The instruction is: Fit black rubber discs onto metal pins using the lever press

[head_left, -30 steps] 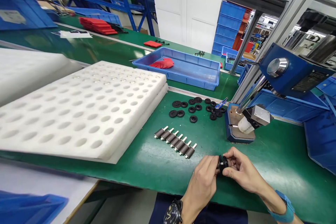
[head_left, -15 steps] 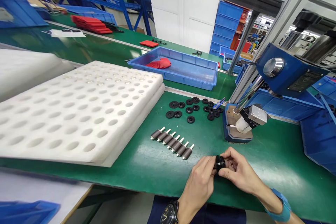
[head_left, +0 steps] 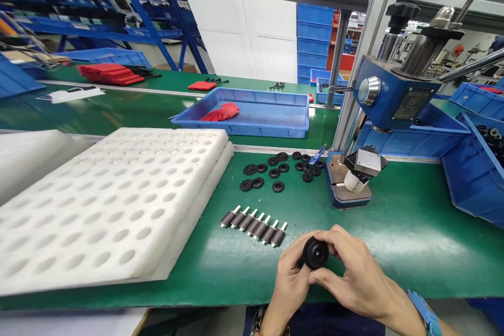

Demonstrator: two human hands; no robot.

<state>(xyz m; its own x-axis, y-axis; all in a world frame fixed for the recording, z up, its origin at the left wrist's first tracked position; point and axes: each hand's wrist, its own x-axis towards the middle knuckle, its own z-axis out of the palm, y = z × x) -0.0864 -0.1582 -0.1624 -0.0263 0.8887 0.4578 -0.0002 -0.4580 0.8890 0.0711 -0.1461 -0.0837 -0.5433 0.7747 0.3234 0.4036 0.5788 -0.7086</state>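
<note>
A black round part (head_left: 315, 253) with a stepped rim and a small centre hole is gripped between both hands near the table's front edge. My left hand (head_left: 289, 275) is closed on its left side. My right hand (head_left: 352, 275) pinches it from the right with thumb and fingers, which hide some of it. Beyond the hands lies a slanted row of dark rollers (head_left: 254, 226) with white shafts. Several loose black discs (head_left: 277, 186) are spread farther back, with a small blue-handled tool (head_left: 317, 155) among the rightmost ones.
A blue hand press (head_left: 397, 94) stands right of the discs, with a metal block (head_left: 369, 161) on its base. White foam trays with holes (head_left: 118, 210) fill the left. A blue tray (head_left: 271, 110) holding red cloth sits behind. Blue bins (head_left: 476, 168) line the right.
The black round part has turned so its round face and centre hole point at me. Both hands have turned with it and stay on it. My view has shifted slightly right and up.
</note>
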